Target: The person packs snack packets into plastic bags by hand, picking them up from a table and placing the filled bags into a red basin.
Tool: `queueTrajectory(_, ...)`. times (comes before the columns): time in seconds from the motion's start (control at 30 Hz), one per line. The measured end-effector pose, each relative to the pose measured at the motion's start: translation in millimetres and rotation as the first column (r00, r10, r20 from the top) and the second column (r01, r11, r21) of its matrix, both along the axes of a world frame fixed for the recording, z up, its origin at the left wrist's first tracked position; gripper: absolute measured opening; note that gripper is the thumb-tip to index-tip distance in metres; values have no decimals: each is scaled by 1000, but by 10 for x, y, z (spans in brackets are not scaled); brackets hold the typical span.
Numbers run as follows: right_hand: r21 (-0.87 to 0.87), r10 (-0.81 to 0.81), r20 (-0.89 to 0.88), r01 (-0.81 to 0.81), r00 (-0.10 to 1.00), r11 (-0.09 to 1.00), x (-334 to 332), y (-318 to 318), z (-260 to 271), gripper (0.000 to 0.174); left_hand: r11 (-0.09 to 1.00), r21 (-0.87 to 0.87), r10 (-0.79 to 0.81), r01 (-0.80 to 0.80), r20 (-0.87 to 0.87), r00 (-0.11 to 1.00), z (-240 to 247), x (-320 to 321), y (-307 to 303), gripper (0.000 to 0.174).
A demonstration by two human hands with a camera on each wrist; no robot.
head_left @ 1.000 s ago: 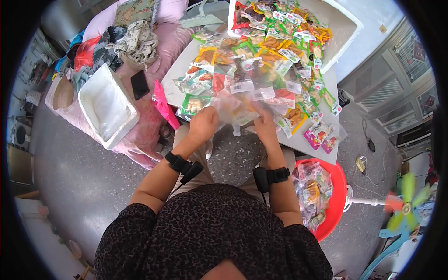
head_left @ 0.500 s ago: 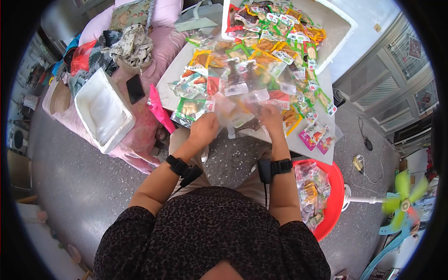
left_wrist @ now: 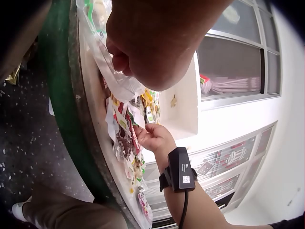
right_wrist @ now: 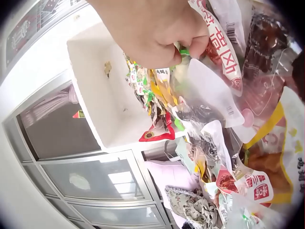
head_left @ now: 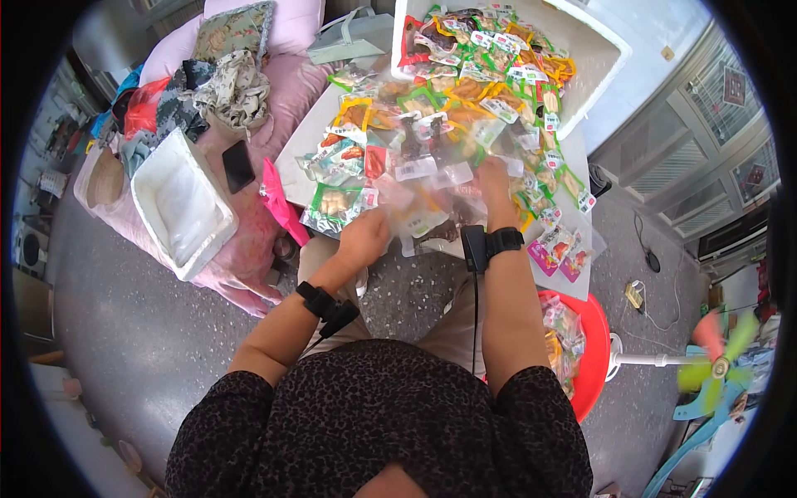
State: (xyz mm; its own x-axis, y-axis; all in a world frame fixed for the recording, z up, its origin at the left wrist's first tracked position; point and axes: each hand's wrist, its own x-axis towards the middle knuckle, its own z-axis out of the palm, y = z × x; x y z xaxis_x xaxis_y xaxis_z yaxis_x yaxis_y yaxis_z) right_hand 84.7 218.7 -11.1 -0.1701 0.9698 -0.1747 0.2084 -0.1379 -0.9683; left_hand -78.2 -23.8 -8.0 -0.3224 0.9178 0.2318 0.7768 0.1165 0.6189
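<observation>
Forward, toward the big foam box point(head_left: 594, 58), the right hand point(head_left: 494, 178) has moved since the earlier frame; half a second ago it was closer to the person, beside the clear bag point(head_left: 419, 217). During this time the left hand point(head_left: 364, 238) has stayed almost in the same place, on the person's side of the big foam box.

Now the right hand is among the packets point(head_left: 465, 87), which spread out from the big foam box across the desk point(head_left: 314, 133). Its thumb and fingers are curled, and in the right wrist view they seem to pinch a green-edged packet point(right_wrist: 185, 50); most of this packet is hidden by the hand. As for the left hand, its fingers are also bent, and they appear to grip the edge of the clear bag, although the exact contact is partly covered.

Clear bag lies at the desk edge nearest to the person, on the side away from the big foam box, with some pieces showing faintly through its plastic. For the work, I judge this change means that the hands now have separate roles: one steadies the bag, the other picks from the pile.
</observation>
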Motion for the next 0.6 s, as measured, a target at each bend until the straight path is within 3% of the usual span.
queueTrajectory(0.03,275,65,92,-88,994,957,-12,138,-200,17,1000,-1,-4,4,2,1000,3,2,-2,13)
queueTrajectory(0.07,519,102,196,-191,975,833,-11,385,-581,17,1000,-2,-9,9,5,1000,17,4,1,13)
queueTrajectory(0.13,622,167,174,-240,970,746,-47,441,-657,16,1000,-3,-7,7,8,1000,29,7,15,13)
queueTrajectory(0.23,240,208,-253,-148,945,960,-104,343,-478,11,1000,-6,1,-1,13,1000,28,26,24,13)
queueTrajectory(0.3,-62,117,-510,-171,852,983,-170,198,-283,8,1000,-8,-2,2,16,1000,22,23,27,13)
queueTrajectory(0.4,26,111,-319,-109,941,994,-251,66,-115,27,1000,20,0,0,34,999,33,31,25,13)
queueTrajectory(0.47,76,50,-225,-34,973,997,-260,496,-639,24,1000,29,-9,7,39,999,54,31,20,13)
queueTrajectory(0.6,391,-154,156,82,976,917,-266,268,-415,18,999,44,-25,23,39,999,87,37,21,13)
